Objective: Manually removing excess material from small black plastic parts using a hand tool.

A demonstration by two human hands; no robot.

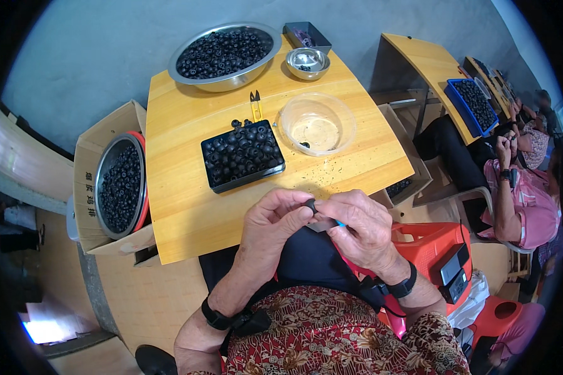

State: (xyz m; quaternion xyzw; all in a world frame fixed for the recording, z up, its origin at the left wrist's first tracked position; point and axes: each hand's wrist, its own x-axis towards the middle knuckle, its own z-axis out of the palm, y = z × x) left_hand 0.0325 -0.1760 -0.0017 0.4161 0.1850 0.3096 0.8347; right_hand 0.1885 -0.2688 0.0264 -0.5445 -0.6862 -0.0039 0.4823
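My left hand (pixel 270 226) and my right hand (pixel 358 226) meet just below the near edge of the wooden table (pixel 187 206). Together they pinch a small black ring-shaped part (pixel 310 204) between the fingertips. My right hand also grips a small tool with a blue tip (pixel 339 223); most of it is hidden in the fist. A black tray (pixel 242 156) heaped with the same black parts lies on the table just beyond my hands. To its right stands a clear plastic bowl (pixel 317 123), nearly empty.
A large steel bowl (pixel 225 55) of black parts, a small steel bowl (pixel 307 63) and yellow snips (pixel 255 106) sit farther back. A cardboard box holding a steel pan (pixel 120 185) of parts stands at my left. A red basket (pixel 438 247) and other seated people (pixel 519 187) are at my right.
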